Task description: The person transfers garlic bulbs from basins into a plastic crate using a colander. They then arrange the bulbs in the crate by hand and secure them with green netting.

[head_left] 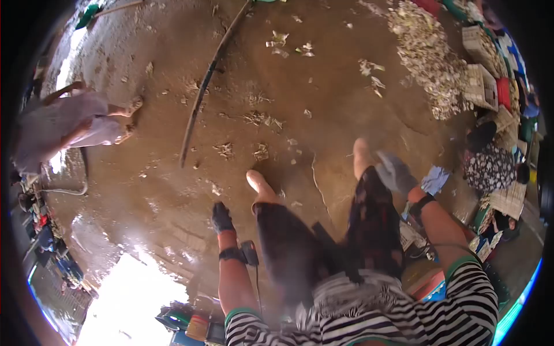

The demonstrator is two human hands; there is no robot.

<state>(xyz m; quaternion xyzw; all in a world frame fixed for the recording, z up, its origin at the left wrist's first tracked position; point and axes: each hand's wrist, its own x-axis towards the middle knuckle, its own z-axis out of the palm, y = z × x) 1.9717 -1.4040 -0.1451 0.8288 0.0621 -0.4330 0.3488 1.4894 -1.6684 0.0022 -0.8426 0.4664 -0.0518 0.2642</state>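
Note:
My left hand (221,218), in a dark grey glove, hangs out to the left of my left leg. Its fingers are loosely bent, and I see nothing held in them. A lighter grey glove covers my right hand (396,174), which is beside my right knee with its fingers stretched out and nothing in them. Both wrists wear dark straps; a small dark box (249,252) with a cable sits by the left one. Below me are my legs in dark shorts (294,242). A crumpled blue cloth or sheet (435,180) lies to the right of my right hand.
A dark hose or pole (203,86) lies across the wet brown floor (323,109). Pale plant scraps (424,52) are heaped at upper right beside white crates (480,86). One person (69,124) walks at left; another, in a patterned top (489,167), is at right.

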